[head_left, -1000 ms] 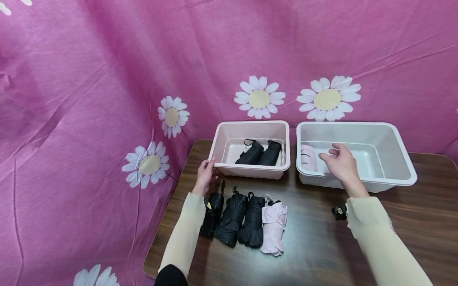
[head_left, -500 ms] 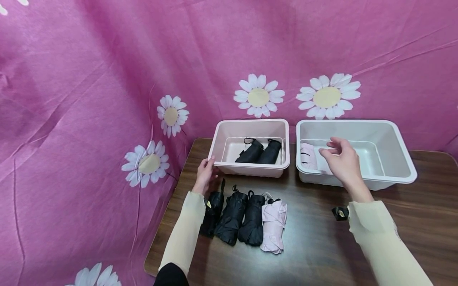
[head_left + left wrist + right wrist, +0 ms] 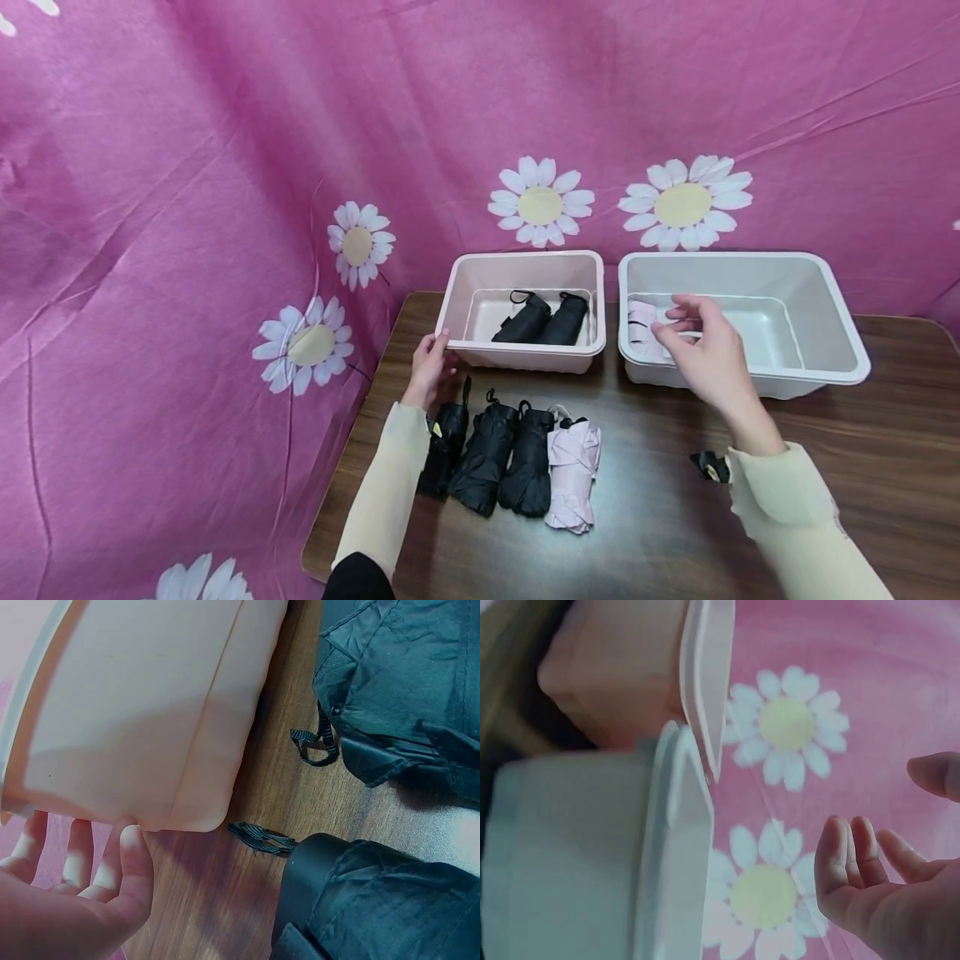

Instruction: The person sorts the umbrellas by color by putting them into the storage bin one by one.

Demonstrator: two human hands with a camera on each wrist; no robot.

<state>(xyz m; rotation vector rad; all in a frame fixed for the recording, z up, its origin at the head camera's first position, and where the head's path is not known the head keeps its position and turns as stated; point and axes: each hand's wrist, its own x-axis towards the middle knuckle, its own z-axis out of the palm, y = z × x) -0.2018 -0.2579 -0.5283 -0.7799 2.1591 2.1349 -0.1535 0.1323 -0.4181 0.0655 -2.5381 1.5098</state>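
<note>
My left hand (image 3: 430, 369) touches the front left corner of the left bin (image 3: 525, 357). In the left wrist view its bent fingertips (image 3: 133, 838) lie against the bin's end. My right hand (image 3: 708, 358) hovers over the front of the right bin (image 3: 813, 383), thumb and fingers apart, holding nothing. A folded pink umbrella (image 3: 641, 321) lies at that bin's left end, partly hidden by the fingers. Two black folded umbrellas (image 3: 566, 318) lean side by side in the left bin. On the table, a pink folded umbrella (image 3: 573, 483) lies at the right of several black ones (image 3: 486, 462).
The brown wooden table (image 3: 645, 517) carries both bins at its back edge. Behind and to the left hangs a pink cloth (image 3: 450, 125) with daisies. The bins stand with a narrow gap between them. A small black device (image 3: 710, 467) shows beside the right sleeve.
My right hand has shifted slightly left over the right bin, closer to the pink umbrella in it. The left hand stays at the left bin's corner.
</note>
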